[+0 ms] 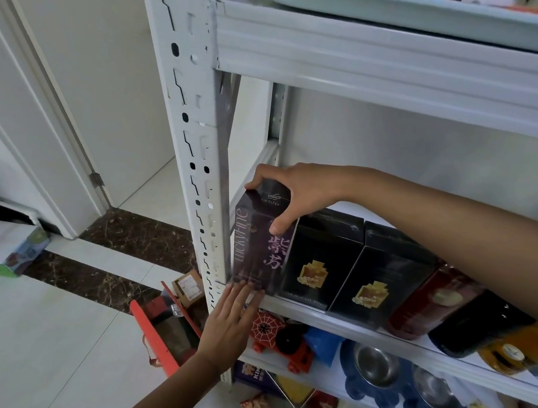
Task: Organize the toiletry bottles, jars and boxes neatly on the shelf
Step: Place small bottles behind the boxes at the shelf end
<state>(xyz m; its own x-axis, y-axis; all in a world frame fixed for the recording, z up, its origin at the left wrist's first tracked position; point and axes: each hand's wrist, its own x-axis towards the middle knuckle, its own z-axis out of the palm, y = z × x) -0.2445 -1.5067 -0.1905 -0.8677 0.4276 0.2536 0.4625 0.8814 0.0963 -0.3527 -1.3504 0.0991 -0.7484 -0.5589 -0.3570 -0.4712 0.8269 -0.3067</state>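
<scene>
My right grip [296, 190] pinches the purple box [256, 256] top, left grip [231, 320] presses flat at its base; black boxes [318, 259] stand lined up, bottles [427, 302] lean, unsorted.

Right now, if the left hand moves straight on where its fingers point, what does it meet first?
The purple box. The left hand points its straight fingers up at the box's lower front face, just at the front edge of the shelf. They seem to touch it, though depth is unclear.
</scene>
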